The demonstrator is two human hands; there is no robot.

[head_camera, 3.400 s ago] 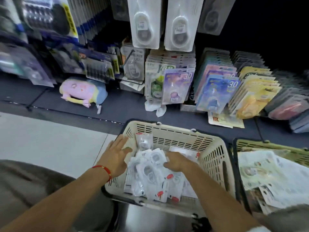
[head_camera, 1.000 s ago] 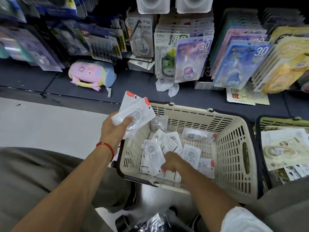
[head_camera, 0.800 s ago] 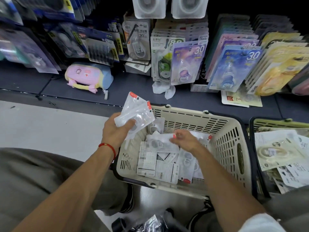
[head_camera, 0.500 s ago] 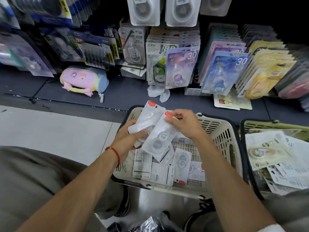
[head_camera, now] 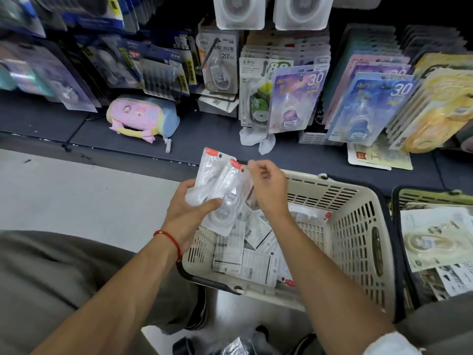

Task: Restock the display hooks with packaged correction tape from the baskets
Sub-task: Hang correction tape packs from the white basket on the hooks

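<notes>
My left hand (head_camera: 188,212) grips a small stack of clear correction tape packs (head_camera: 220,185) with red top corners, held above the left rim of a cream plastic basket (head_camera: 358,226). My right hand (head_camera: 266,188) pinches the top edge of the front pack in that stack. More packs (head_camera: 245,252) lie loose in the basket, several face down. Two white correction tape packs (head_camera: 268,11) hang on hooks at the top of the display.
A green basket (head_camera: 430,196) with larger packs stands to the right. Coloured carded packs (head_camera: 294,98) lean along the dark shelf (head_camera: 217,142). A pink and blue pencil case (head_camera: 140,116) lies at the shelf's left. Grey floor lies to the left.
My right hand lifted a pack out of the basket and brought it against the stack in my left hand. Both hands rose slightly above the basket's rim.
</notes>
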